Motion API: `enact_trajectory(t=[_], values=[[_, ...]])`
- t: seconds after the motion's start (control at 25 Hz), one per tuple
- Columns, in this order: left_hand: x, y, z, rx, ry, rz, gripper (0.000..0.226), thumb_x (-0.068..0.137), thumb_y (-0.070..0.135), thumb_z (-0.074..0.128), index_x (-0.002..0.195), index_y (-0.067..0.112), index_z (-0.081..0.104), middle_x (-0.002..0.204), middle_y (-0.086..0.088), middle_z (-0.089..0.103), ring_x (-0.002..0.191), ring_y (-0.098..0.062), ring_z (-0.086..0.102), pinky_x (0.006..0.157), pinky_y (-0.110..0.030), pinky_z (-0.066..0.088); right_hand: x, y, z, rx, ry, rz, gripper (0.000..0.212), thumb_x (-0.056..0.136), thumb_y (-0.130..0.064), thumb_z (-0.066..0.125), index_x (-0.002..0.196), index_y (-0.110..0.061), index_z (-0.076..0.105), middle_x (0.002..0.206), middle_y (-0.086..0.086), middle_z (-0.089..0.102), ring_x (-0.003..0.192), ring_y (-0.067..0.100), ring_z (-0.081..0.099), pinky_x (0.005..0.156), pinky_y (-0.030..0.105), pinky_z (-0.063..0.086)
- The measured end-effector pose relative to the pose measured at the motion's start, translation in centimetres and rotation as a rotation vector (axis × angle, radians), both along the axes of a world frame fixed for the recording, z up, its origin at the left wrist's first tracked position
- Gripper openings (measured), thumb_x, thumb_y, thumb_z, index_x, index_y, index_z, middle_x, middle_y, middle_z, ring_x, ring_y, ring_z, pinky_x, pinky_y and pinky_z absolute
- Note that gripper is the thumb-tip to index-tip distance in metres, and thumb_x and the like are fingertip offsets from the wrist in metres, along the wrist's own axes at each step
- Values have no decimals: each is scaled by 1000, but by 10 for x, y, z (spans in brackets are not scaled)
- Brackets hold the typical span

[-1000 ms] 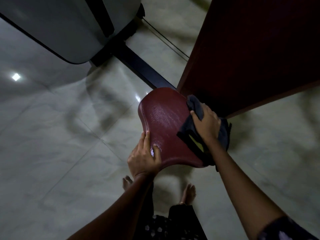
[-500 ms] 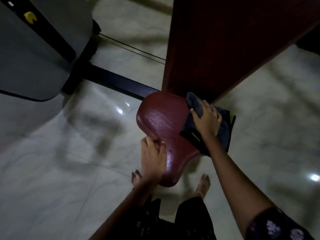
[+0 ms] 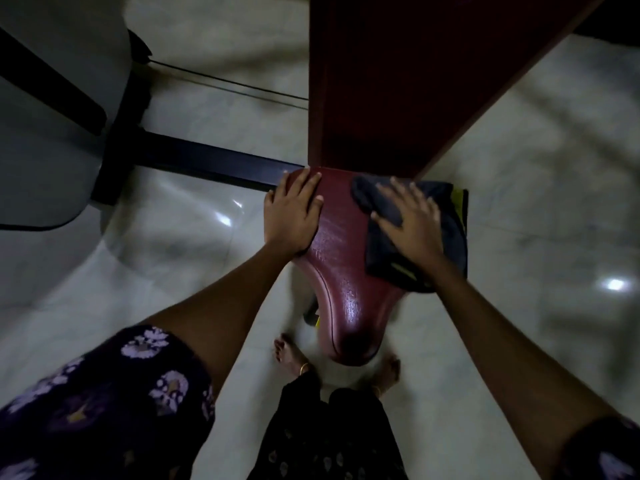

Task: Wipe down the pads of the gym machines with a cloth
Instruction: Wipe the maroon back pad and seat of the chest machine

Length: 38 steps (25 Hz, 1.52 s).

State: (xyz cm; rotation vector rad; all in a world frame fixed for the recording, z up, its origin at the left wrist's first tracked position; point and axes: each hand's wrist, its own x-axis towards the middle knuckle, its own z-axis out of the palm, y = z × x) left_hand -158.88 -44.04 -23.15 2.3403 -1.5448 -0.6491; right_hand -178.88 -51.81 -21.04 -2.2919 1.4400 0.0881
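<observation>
A glossy dark-red seat pad (image 3: 343,271) sits in the middle of the view, its narrow end toward me. Behind it rises a long dark-red back pad (image 3: 398,81). My right hand (image 3: 408,216) lies flat, fingers spread, pressing a dark cloth (image 3: 450,237) with a yellow edge onto the seat's right side. My left hand (image 3: 292,213) rests flat on the seat's far left corner, holding nothing.
A black frame bar (image 3: 214,161) runs left from the seat to a grey machine housing (image 3: 45,133). A thin cable (image 3: 225,88) crosses the shiny tiled floor (image 3: 536,202). My bare feet (image 3: 291,355) stand just below the seat's tip.
My left hand has moved from the seat's near left edge up to its far left corner. The right hand with the cloth stays on the right side. The camera has shifted over the seat.
</observation>
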Motion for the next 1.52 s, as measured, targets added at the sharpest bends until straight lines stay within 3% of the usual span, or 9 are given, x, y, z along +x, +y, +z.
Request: enact_trajectory(t=[0.08,0.2,0.48,0.64,0.88,1.0,1.2,1.36,1.52], values=[[5,1,0,-27,21,21,56,93,44,23,145,27,34,154,5,29,144,-23,15,112,-48,21,13,-4,-2,5,71,-80,58,93,-54,43,146,-36,27,156,-8,21,145,21,12,116,44,5],[7,1,-3,-32,36,19,56,92,44,23,145,28,34,153,5,30,144,-23,16,112,-47,22,22,33,10,-2,52,-1,58,94,-44,49,146,-35,26,157,-5,19,146,23,9,116,43,1],[9,1,-3,-41,40,25,55,92,44,23,144,29,36,152,6,32,144,-22,18,112,-47,24,10,178,51,-73,-152,107,55,78,-42,48,130,-26,55,145,-1,44,138,27,32,112,52,18],[9,1,-4,-65,53,41,54,92,43,25,143,29,39,151,6,34,143,-20,20,111,-44,24,-4,204,46,-109,-192,214,60,75,-42,52,133,-30,46,147,-2,40,140,26,26,112,54,15],[11,1,-7,-81,29,20,55,92,46,26,142,28,41,150,5,36,141,-22,23,110,-43,28,20,82,23,38,-123,-215,52,89,-50,52,139,-34,44,154,-7,28,145,20,12,115,44,0],[12,1,-6,-75,25,9,54,94,48,28,142,26,40,151,4,35,142,-23,23,111,-45,28,23,102,32,38,-120,-326,54,94,-44,49,144,-37,32,157,-8,17,146,20,1,116,47,-5],[8,-2,-1,-64,7,34,46,99,42,38,144,27,38,152,7,32,143,-22,20,109,-47,25,24,201,48,77,-372,-579,58,88,-50,32,144,-33,34,157,-3,16,146,30,3,116,52,13],[7,1,3,-38,-34,-28,49,99,41,36,145,24,35,153,2,31,142,-26,21,110,-51,26,13,130,22,133,-433,-731,52,95,-32,52,144,-27,36,159,2,6,144,33,-10,116,49,8],[-9,-7,20,117,-137,-33,48,102,34,29,146,16,28,157,-5,18,144,-26,11,114,-59,6,2,80,20,165,-396,-984,56,97,-31,50,147,-32,26,159,-1,-5,143,32,-18,112,61,10]])
